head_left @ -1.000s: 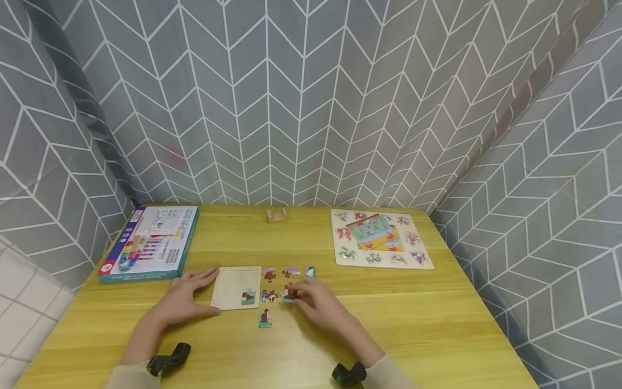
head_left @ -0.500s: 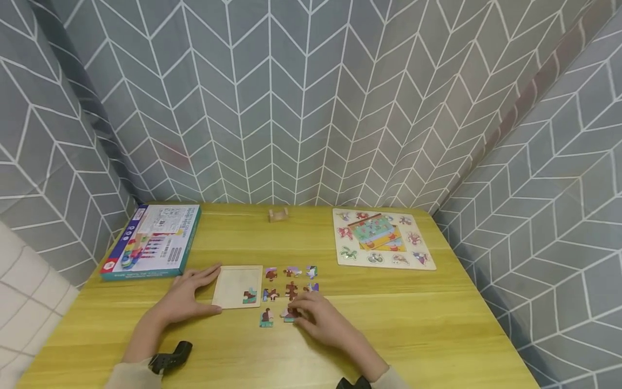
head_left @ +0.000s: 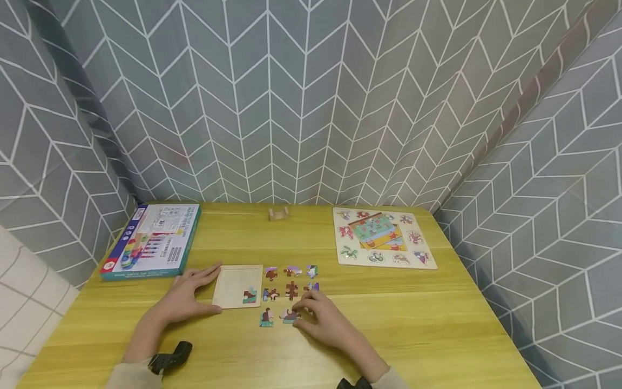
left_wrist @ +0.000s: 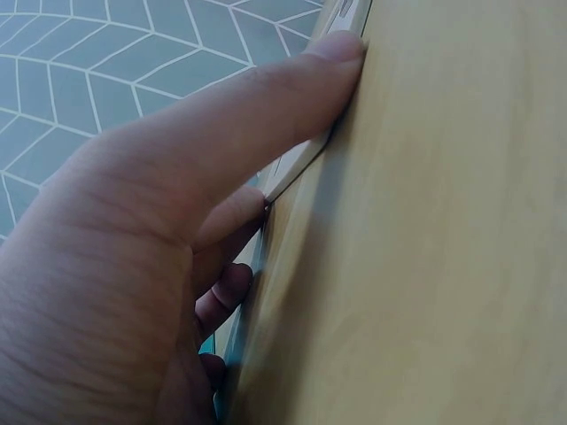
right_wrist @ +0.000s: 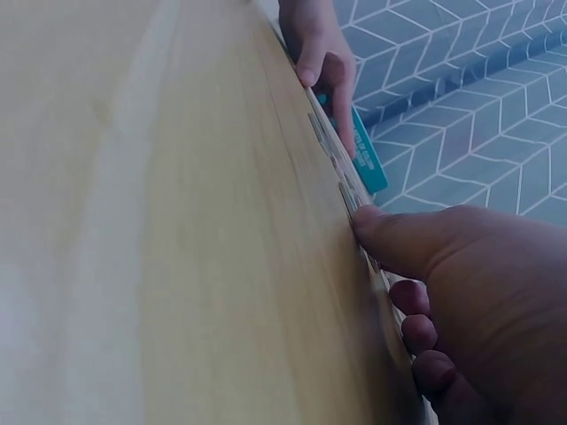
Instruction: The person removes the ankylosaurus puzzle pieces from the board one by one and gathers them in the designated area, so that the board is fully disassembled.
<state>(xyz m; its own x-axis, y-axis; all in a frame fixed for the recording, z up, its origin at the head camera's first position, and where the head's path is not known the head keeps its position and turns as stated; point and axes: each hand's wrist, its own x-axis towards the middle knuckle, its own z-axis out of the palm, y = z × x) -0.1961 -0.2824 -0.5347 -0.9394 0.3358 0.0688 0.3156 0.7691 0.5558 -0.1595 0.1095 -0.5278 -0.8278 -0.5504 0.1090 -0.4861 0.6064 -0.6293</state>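
A square wooden puzzle tray [head_left: 229,285] lies on the table, with one teal-and-brown jigsaw piece [head_left: 250,295] in its lower right corner. My left hand [head_left: 187,297] holds the tray's left side, thumb and forefinger at its two left corners. In the left wrist view, the thumb [left_wrist: 332,53] presses along the tray's edge. To the right, several jigsaw pieces lie in loose rows, including a brown one [head_left: 291,290]. My right hand [head_left: 320,320] pinches a grey-and-teal jigsaw piece [head_left: 289,315] in the nearest row, thumb and forefinger at its right side.
A flat boxed set [head_left: 155,240] lies at the back left, beyond my left hand. A small wooden bracket-shaped block [head_left: 278,214] is near the table's back edge. At the back right, a pegged picture board [head_left: 344,254] carries two colourful cards [head_left: 374,229]. Patterned curtains surround the table.
My right hand has brought its jigsaw piece down toward the table's front, from the middle row into the nearest row, and its fingers have shifted slightly rightward. My left hand stays at the tray.
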